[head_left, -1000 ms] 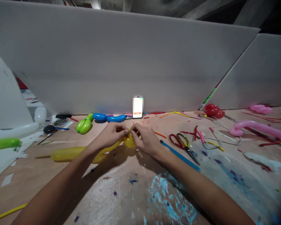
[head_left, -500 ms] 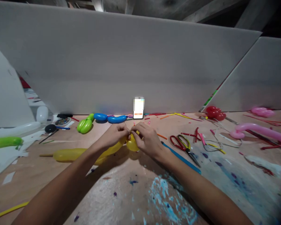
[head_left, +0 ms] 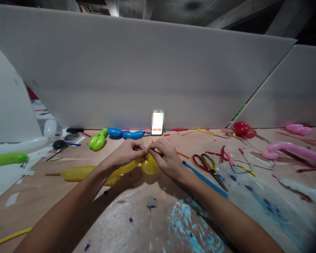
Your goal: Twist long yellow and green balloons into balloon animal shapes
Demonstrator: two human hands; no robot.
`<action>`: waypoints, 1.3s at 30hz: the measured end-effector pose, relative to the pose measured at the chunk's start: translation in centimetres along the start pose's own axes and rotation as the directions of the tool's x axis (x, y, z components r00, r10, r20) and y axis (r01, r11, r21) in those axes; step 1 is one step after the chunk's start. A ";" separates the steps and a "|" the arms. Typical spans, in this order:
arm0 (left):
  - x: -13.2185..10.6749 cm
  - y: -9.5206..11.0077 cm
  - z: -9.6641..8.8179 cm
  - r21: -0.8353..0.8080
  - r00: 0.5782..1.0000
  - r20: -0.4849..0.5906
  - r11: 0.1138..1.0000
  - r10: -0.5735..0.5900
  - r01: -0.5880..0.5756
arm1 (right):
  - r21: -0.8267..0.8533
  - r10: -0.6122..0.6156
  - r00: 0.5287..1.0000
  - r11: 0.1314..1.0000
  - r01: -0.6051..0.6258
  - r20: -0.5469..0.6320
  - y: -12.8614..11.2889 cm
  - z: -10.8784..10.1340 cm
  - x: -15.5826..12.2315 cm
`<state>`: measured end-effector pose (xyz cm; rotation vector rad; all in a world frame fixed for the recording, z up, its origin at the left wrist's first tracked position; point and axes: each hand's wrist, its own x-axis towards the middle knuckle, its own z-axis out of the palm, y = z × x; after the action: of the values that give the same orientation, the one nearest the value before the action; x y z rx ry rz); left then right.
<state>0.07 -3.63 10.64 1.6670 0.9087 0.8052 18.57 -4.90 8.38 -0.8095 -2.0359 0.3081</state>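
Note:
A long yellow balloon (head_left: 77, 173) lies across the table, its thin uninflated tail pointing left and passing behind my left forearm. At its other end a round yellow bubble hangs below my fingers. My left hand (head_left: 130, 153) is closed, thumb and fingers pinching the balloon just left of the bubble. Close against it, my right hand (head_left: 165, 156) is also closed, its fingertips pinching the balloon at the top of the bubble. The fingertips of both hands nearly meet, and the exact spot they grip is partly hidden.
A phone (head_left: 157, 123) leans on the white board. Left stand a green balloon shape (head_left: 98, 141), a blue balloon (head_left: 133, 135) and a black one (head_left: 59, 144). Right lie scissors (head_left: 212, 168), a flat blue balloon (head_left: 206, 181), red (head_left: 243, 129) and pink (head_left: 297, 149) balloons and scraps.
The round yellow bubble shows more fully below my fingers. My fingertips have shifted slightly on the balloon, both hands still pinching. The whole view has moved slightly.

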 end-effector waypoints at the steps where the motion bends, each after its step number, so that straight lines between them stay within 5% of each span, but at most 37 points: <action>1: 0.0 0.1 0.0 0.002 1.000 -0.002 1.000 0.001 -0.001 | 0.020 0.008 1.000 1.000 -0.008 -0.014 0.0 0.0 0.0; 12: 0.2 0.0 1.4 -0.048 0.969 -0.186 0.984 0.162 -0.174 | 0.227 0.257 0.966 0.943 -0.244 -0.030 -0.1 -0.7 0.5; 20: 0.1 0.1 1.4 -0.068 0.989 -0.099 0.991 0.111 -0.118 | 0.185 0.256 0.967 0.951 -0.248 -0.018 -0.7 -1.2 0.6; 29: 0.2 0.1 1.3 -0.061 0.985 -0.170 0.997 0.032 -0.043 | 0.148 0.224 0.974 0.965 -0.218 -0.025 -1.0 -0.7 0.5; 39: 0.2 -0.1 1.7 0.009 0.967 -0.223 0.992 0.121 -0.122 | 0.140 0.200 0.979 0.969 -0.204 0.043 -1.2 -1.5 0.9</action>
<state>1.61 -4.23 10.10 1.6630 0.9628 1.0950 18.96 -5.31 10.42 -0.9282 -1.9349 0.5778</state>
